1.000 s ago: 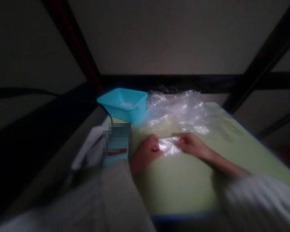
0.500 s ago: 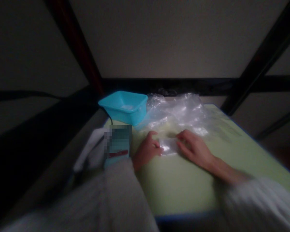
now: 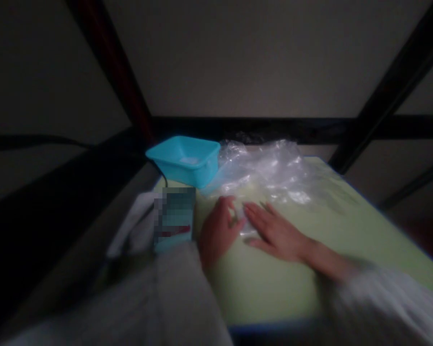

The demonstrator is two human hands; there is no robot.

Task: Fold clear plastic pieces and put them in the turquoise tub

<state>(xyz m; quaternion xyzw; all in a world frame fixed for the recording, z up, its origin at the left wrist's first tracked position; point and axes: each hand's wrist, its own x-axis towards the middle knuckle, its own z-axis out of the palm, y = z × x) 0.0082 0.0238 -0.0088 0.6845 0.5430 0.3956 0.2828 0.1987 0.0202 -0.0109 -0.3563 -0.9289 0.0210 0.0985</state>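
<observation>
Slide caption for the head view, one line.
Right hand spread over a small plastic piece, left hand at its edge; turquoise basket and crumpled clear plastic behind.

Dim, soft view, darkening heavily toward the left side and corners.
A muted glow lay on the tabletop (image 3: pixel 263 283), its source unclear, fading into shadow beside the right sleeve (image 3: pixel 389 305), which looked stretched toward the lower corner. White glare speckled the clear plastic sheeting (image 3: pixel 277 168). The left hand (image 3: pixel 220 235) and right hand (image 3: pixel 279 233) had soft, smeared edges, and coarse pixelation masked part of a pale-blue object (image 3: pixel 175 243).
</observation>
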